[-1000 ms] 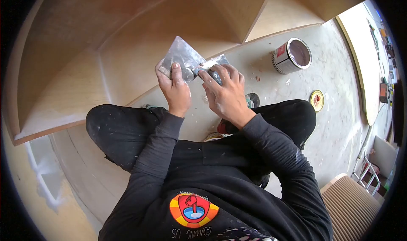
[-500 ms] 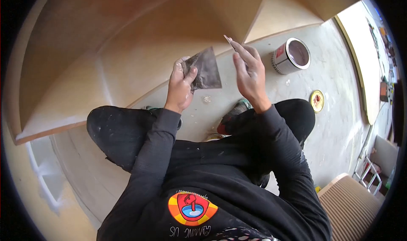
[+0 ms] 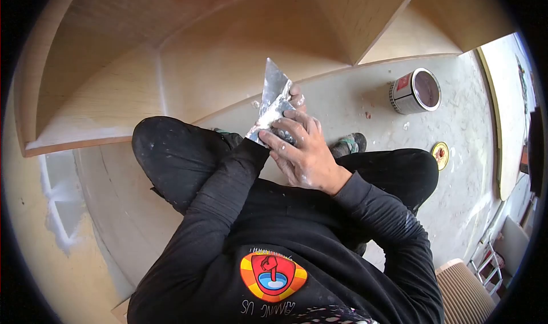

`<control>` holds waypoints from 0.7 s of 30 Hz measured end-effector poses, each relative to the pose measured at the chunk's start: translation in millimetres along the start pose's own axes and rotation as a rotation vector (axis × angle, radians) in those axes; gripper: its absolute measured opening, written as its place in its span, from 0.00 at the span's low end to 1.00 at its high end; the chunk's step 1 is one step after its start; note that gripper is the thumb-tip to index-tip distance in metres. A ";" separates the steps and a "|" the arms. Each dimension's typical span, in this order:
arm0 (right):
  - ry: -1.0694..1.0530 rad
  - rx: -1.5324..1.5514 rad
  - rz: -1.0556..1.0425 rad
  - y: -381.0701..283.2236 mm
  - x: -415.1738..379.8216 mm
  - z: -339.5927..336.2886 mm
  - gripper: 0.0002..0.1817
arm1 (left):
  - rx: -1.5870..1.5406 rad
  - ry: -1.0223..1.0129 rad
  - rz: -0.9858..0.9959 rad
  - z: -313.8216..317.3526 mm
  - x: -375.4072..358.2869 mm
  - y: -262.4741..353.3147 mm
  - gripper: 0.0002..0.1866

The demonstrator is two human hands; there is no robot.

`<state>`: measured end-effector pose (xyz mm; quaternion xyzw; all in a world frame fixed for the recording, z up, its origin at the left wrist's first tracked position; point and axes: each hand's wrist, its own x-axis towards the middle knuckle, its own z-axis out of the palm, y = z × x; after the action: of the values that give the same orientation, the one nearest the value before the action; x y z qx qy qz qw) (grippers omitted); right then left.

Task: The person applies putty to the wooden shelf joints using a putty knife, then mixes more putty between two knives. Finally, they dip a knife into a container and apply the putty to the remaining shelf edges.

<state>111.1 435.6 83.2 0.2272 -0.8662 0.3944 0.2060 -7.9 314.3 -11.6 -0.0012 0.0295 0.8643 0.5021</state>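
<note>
At the upper left of the frame a bare plywood shelf unit [image 3: 114,96] curves across the view, its lower edge smeared with white filler. Just right of its front edge, near the middle of the picture, the person holds two metal scrapers together above the knees. The wide scraper [image 3: 274,87] stands nearly upright, its blade coated in pale filler. The left hand [image 3: 294,96] is mostly hidden behind it; only fingertips show at the blade's right edge, so it probably grips that scraper, though the hold cannot be seen in full. The right hand [image 3: 302,147] is closed on the smaller scraper [image 3: 264,121], pressed flat against the wide blade. To clean the blade well, the small scraper's edge should stay flush and draw in one even stroke. Farther right an open paint can [image 3: 416,90] stands on the concrete floor [image 3: 365,90], with its yellow lid [image 3: 440,155] lying apart, lower right.
</note>
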 end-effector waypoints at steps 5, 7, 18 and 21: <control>0.028 0.024 0.019 5.9 1.9 -4.5 0.27 | 0.006 -0.167 -0.142 -27.1 5.6 9.2 0.21; 0.041 0.031 0.024 10.1 4.3 -8.9 0.26 | 0.194 0.238 0.151 -36.1 -2.5 0.1 0.20; 0.370 0.106 0.437 59.5 20.5 -51.9 0.13 | 0.854 0.545 0.105 29.9 18.5 -23.4 0.20; 0.515 0.345 0.769 80.4 7.5 -56.5 0.16 | 0.805 0.614 0.438 21.9 22.2 -1.2 0.18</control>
<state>70.4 524.8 73.9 -0.1829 -0.7304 0.6229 0.2125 -17.3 335.3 9.5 -0.0549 0.5025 0.8289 0.2396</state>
